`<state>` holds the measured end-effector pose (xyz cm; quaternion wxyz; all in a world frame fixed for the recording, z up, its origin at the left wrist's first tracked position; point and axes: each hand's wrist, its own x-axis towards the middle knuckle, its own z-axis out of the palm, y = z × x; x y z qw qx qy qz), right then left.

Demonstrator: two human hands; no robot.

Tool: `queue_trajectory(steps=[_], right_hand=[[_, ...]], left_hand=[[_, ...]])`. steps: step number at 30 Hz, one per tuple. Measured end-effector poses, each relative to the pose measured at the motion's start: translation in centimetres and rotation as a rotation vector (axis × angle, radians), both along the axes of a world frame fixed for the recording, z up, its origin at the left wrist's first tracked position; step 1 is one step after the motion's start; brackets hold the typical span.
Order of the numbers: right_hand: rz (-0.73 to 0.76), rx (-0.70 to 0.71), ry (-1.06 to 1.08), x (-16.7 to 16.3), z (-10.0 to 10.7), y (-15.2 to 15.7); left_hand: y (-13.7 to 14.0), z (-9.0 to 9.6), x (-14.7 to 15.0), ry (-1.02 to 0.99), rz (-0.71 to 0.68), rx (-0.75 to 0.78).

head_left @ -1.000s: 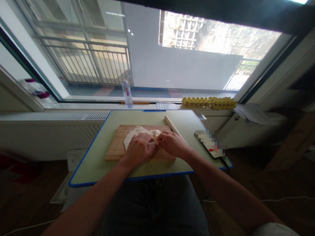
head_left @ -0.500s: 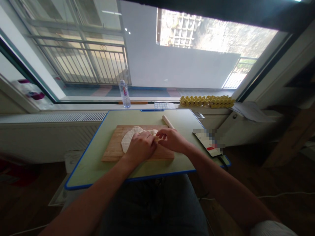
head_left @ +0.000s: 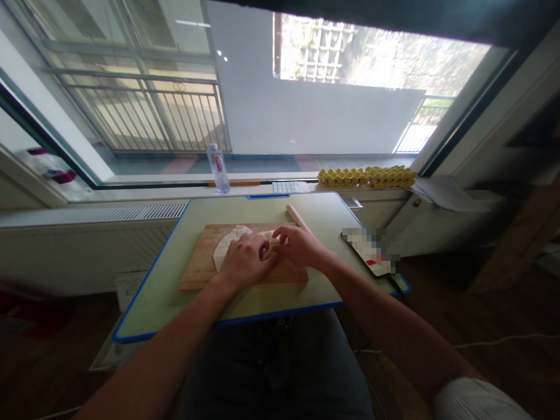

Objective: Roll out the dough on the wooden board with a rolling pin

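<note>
One wide window (head_left: 306,122) fills the far side, and before it stands one pale green table (head_left: 164,286) with a blue edge. On the table are one wooden board (head_left: 195,271), one flat sheet of dough (head_left: 225,248) on that board, one flat device (head_left: 365,256), partly blurred, at the right edge, and one rolling pin (head_left: 298,218) just beyond the board on the far right. One slim clear bottle (head_left: 219,170) stands on the sill behind. Compared with half a second ago, the left hand (head_left: 245,256) is more arched, with a dark gap showing between its thumb and fingers, and the fingertips of the right hand (head_left: 300,245) have come nearer to it; board, pin and bottle keep their places. The dough lies under and beyond the left hand, spreading out to its left, while a narrower part runs right to the right hand's bent fingertips. The left hand is curled over the dough; how firmly either hand grips it, I cannot tell.
</note>
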<state>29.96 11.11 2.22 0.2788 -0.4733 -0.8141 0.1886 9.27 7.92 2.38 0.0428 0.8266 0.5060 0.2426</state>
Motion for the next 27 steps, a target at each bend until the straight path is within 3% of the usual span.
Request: queue_trajectory(steps=[5,11,15,18,20,24,27], right_hand=[[-0.048,-0.193,0.163,0.6,0.4,0.2],[-0.06,-0.145,0.176,1.3,0.4,-0.7],[-0.064,-0.137,0.155,0.9,0.3,-1.3],[-0.079,-0.077,0.056,0.2,0.4,-1.3],[-0.08,-0.017,-0.007,-0.3,0.5,-1.2],[-0.031,0.132,-0.108,-1.0,0.5,-1.0],[0.056,0.221,-0.142,-1.1,0.2,-1.0]], left_hand=[[0.5,0.7,0.5,0.145,-0.012,0.032],[1.3,1.0,0.7,0.217,-0.047,0.116],[2.4,0.3,-0.4,0.019,-0.035,-0.015],[2.8,-0.2,-1.3,-0.175,-0.063,-0.135],[2.7,-0.3,-1.8,-0.224,-0.071,-0.135],[2.5,-0.5,-3.8,-0.086,0.058,0.019],[2.9,-1.4,-5.7,0.04,0.175,-0.002]])
